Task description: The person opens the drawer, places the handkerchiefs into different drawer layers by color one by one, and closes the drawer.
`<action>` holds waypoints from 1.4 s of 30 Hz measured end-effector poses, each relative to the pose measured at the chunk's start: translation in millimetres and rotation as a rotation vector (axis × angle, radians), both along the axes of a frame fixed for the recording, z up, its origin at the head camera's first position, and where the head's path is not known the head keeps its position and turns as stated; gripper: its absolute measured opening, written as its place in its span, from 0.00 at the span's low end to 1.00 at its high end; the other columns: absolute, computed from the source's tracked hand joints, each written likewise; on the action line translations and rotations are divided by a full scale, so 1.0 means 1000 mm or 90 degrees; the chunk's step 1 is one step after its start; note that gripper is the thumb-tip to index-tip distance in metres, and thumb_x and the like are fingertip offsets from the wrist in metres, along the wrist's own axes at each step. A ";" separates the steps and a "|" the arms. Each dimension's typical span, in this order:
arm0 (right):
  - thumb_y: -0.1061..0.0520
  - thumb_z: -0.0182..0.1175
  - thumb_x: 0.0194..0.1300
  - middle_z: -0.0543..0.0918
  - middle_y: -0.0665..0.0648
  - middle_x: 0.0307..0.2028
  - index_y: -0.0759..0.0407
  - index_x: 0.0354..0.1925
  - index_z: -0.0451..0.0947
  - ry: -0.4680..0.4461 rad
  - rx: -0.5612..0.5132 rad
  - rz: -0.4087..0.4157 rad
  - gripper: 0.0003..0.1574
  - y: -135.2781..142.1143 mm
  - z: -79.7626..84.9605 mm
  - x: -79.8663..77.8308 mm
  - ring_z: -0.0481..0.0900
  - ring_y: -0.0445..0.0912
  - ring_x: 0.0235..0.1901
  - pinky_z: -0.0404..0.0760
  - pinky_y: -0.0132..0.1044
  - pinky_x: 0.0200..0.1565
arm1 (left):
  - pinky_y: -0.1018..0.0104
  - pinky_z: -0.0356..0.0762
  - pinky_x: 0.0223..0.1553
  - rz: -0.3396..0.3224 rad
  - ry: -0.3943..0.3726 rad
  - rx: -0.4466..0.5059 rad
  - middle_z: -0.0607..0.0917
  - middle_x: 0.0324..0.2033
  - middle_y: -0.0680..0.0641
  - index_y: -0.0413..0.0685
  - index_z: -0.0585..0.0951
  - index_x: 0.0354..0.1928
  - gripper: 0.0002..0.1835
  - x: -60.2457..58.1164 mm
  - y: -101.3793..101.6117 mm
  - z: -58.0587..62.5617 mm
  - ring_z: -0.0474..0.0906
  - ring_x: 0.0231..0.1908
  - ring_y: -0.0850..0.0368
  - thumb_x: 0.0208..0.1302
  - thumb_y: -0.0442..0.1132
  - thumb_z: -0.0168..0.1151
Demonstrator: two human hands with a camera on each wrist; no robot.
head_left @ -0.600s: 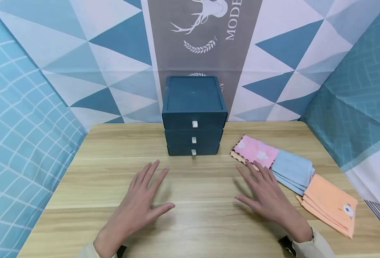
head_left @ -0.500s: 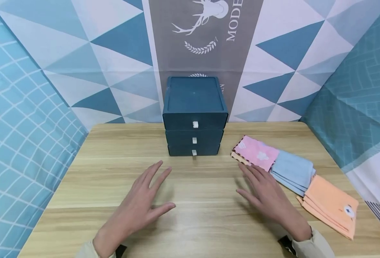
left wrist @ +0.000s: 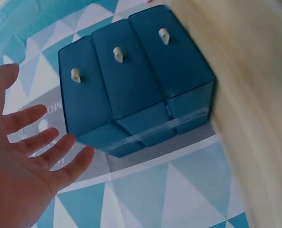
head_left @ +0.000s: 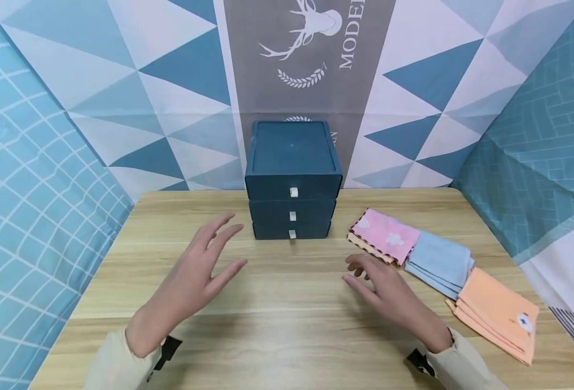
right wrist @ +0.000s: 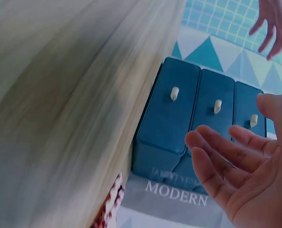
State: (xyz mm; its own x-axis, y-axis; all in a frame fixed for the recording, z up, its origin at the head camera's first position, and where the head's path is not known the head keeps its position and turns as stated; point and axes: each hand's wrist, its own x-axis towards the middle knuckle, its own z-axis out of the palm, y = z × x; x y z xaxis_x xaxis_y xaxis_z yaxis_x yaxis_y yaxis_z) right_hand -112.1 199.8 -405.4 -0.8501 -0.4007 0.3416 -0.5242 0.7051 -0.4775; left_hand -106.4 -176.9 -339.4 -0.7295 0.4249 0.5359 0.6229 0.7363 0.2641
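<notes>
A dark blue cabinet of three drawers point(head_left: 292, 187) with small white pulls stands at the back middle of the table, all its drawers closed. My left hand point(head_left: 189, 276) hovers over the table to the front left of it, fingers spread and holding nothing. On the other side my right hand point(head_left: 389, 290) hovers empty with loosely bent fingers, near a folded pink cloth point(head_left: 386, 233). Both wrist views show the cabinet, with the left palm point(left wrist: 17, 175) and the right palm point(right wrist: 259, 185) apart from it.
Behind the pink cloth's right end lie a folded light blue cloth point(head_left: 438, 260) and a folded orange cloth point(head_left: 499, 314), in a slanting row along the table's right side. Patterned fabric point(head_left: 184, 86) hangs close behind the wooden table point(head_left: 297, 325).
My left hand has risen and shifted a little left and away from me. The right hand's fingers have bent more. The head view has tilted up slightly.
</notes>
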 end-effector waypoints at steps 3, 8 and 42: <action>0.42 0.56 0.74 0.83 0.45 0.45 0.47 0.55 0.78 -0.039 -0.028 0.021 0.18 -0.006 0.002 -0.002 0.80 0.34 0.41 0.84 0.40 0.40 | 0.44 0.71 0.62 -0.001 0.013 0.025 0.66 0.71 0.44 0.47 0.70 0.70 0.33 -0.007 -0.002 0.008 0.64 0.69 0.47 0.66 0.47 0.66; 0.41 0.54 0.75 0.83 0.40 0.42 0.49 0.56 0.78 -0.059 -0.044 0.030 0.20 -0.015 0.009 -0.010 0.80 0.33 0.40 0.84 0.40 0.41 | 0.43 0.69 0.64 0.009 -0.016 0.035 0.64 0.73 0.47 0.48 0.69 0.71 0.32 -0.020 -0.002 0.017 0.63 0.70 0.47 0.69 0.47 0.64; 0.39 0.50 0.76 0.87 0.52 0.41 0.57 0.57 0.79 -0.178 -0.239 0.059 0.28 -0.065 0.044 -0.072 0.85 0.45 0.38 0.82 0.47 0.41 | 0.41 0.64 0.67 -0.031 -0.054 0.068 0.65 0.72 0.41 0.46 0.73 0.68 0.26 -0.106 0.027 0.041 0.59 0.72 0.45 0.74 0.50 0.57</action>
State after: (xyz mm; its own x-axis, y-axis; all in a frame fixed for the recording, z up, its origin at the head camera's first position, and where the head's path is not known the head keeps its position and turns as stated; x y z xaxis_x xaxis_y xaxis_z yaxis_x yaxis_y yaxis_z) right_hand -183.7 134.4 -361.7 -0.8963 -0.3722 0.2411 -0.3924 0.4124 -0.8221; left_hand -212.0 -149.8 -298.4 -0.7541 0.4048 0.5171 0.6291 0.6711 0.3921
